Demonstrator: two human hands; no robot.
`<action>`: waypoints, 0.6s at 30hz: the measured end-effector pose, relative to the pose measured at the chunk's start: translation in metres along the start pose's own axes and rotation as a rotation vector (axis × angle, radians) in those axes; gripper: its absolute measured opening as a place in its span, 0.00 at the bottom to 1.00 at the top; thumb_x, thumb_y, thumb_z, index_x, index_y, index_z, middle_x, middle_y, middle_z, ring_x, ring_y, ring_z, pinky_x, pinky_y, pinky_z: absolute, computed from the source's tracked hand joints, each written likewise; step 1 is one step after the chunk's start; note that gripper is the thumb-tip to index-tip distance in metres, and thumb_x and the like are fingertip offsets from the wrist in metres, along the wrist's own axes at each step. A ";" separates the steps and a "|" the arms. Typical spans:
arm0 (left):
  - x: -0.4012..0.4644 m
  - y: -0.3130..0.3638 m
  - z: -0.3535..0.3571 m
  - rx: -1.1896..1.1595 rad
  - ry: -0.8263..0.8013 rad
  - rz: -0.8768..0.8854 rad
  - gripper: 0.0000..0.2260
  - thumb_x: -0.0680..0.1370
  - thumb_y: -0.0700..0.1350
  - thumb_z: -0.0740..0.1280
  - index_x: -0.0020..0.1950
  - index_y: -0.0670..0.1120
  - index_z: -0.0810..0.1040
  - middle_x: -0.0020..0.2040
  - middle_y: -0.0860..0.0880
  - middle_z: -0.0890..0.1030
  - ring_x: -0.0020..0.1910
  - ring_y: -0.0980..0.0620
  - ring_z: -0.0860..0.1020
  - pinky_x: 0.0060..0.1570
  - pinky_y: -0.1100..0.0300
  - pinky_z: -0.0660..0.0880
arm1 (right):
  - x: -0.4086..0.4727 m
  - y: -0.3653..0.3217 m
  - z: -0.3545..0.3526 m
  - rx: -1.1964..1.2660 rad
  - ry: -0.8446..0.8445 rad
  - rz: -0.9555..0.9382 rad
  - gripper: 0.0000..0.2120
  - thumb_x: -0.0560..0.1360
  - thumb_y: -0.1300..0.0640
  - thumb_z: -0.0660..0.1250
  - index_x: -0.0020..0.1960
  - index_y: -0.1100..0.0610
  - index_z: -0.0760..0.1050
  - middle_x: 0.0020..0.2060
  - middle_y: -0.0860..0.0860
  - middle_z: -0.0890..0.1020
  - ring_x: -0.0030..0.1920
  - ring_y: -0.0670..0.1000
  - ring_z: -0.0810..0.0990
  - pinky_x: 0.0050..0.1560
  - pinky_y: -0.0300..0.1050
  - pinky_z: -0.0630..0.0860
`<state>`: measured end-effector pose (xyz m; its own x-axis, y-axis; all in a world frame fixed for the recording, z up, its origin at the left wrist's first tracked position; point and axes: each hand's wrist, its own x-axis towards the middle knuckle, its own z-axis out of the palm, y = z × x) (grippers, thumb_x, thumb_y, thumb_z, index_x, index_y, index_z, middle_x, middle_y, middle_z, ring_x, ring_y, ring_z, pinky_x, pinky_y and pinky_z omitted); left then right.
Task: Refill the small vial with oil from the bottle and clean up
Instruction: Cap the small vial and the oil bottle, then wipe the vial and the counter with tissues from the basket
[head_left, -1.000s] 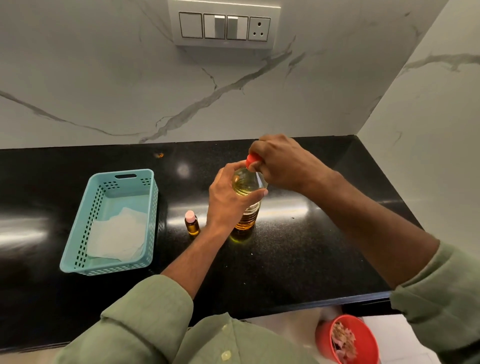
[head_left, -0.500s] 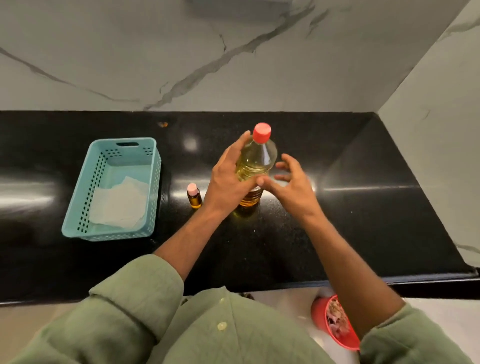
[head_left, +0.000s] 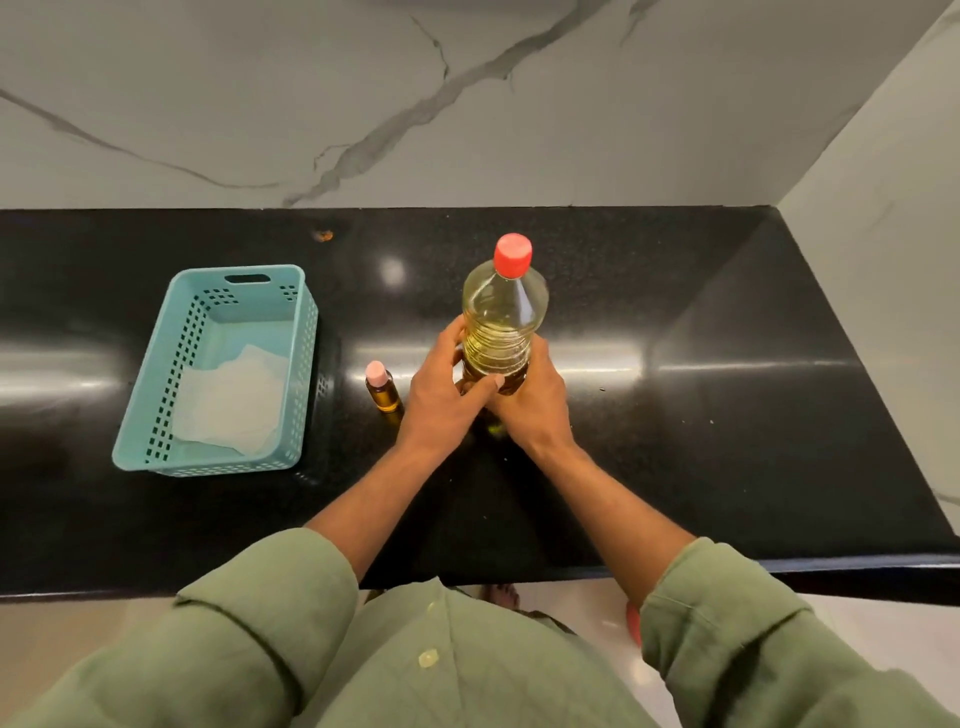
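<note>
1. Bottle: clear plastic, ribbed round body, domed shoulder, red ridged cap screwed on. Yellow oil inside. Stands upright mid-counter.
2. Left hand: wrapped round the bottle's lower left side, fingers curled behind it, thumb lying across the front near the base.
3. Right hand: clasps the lower right side, fingers curved close together round the base. The two hands meet in front of the bottle.
4. Vial: small, cylindrical, amber oil inside, pale pink round cap on. Upright on the counter just left of the left hand, between it and the basket. Cannot tell if it touches the hand.
5. Basket: teal plastic, rectangular, rounded corners, perforated walls, slot handle at the far end. Sits at left, well apart from the bottle.
6. Tissue: white, thin, creased, lies flat on the basket floor, near end.
7. Counter: black polished stone, fine speckle, glossy light streaks.
8. Wall: pale marble, grey veins, smooth.
9. Sleeves: green woven cloth, rolled at the forearms.
</note>
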<state>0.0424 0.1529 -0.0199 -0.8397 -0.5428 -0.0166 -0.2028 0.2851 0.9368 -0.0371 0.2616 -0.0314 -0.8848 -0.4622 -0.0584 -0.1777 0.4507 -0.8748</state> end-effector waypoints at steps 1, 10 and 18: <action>0.000 -0.002 0.002 0.003 0.012 0.002 0.34 0.77 0.43 0.74 0.78 0.56 0.63 0.69 0.63 0.75 0.68 0.66 0.72 0.67 0.64 0.71 | 0.001 0.002 0.001 0.016 0.002 -0.009 0.33 0.66 0.42 0.78 0.66 0.42 0.67 0.55 0.41 0.81 0.55 0.42 0.81 0.55 0.51 0.81; 0.034 0.008 0.003 0.034 0.098 0.015 0.34 0.76 0.43 0.74 0.79 0.56 0.64 0.70 0.55 0.76 0.70 0.59 0.73 0.70 0.52 0.73 | 0.042 -0.009 0.004 0.075 0.001 -0.046 0.30 0.67 0.48 0.78 0.65 0.47 0.70 0.54 0.43 0.81 0.53 0.41 0.80 0.53 0.41 0.80; 0.145 0.049 -0.024 0.071 0.098 0.011 0.36 0.76 0.44 0.74 0.80 0.57 0.62 0.69 0.55 0.78 0.67 0.59 0.75 0.68 0.59 0.71 | 0.155 -0.051 0.002 0.029 0.050 -0.117 0.32 0.67 0.47 0.77 0.66 0.50 0.69 0.55 0.48 0.81 0.54 0.48 0.79 0.55 0.43 0.75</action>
<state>-0.0769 0.0692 0.0317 -0.7893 -0.6132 0.0315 -0.2319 0.3451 0.9095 -0.1642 0.1654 0.0026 -0.8794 -0.4711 0.0687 -0.2693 0.3731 -0.8878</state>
